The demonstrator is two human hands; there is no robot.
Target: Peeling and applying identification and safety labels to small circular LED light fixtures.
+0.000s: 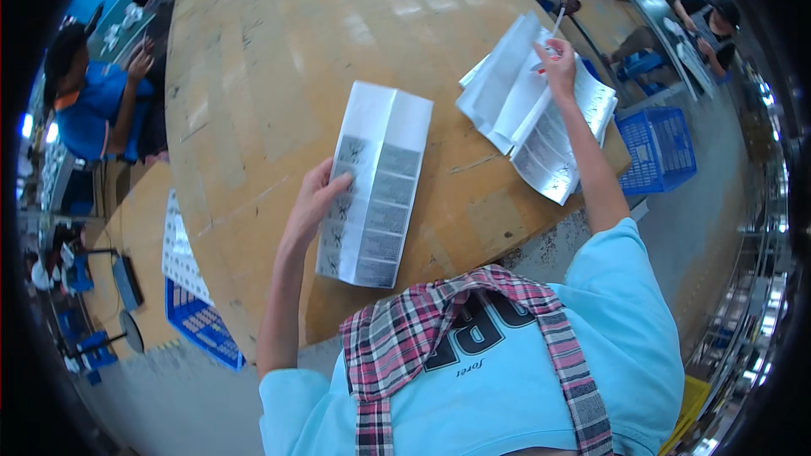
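Observation:
My left hand (318, 196) grips the left edge of a long label sheet (384, 177), thumb on top and fingers underneath. The sheet is white at its far end, with rows of grey printed panels and a lengthwise crease. At the right, my right hand (557, 69) is closed round a thin white pen-like stick (558, 22) with red parts; its exact kind is unclear. That hand is over a loose pile of white and silvery sheets (507, 89), some curled and fanned out. Whether it also pinches a sheet is hidden.
The large brown table (279, 59) has worn, taped patches. Blue plastic baskets stand beyond its right edge (659, 149) and below its left edge (203, 321). A white perforated panel (182, 245) leans by the left one. Other people sit at left (101, 110) and far right (718, 34).

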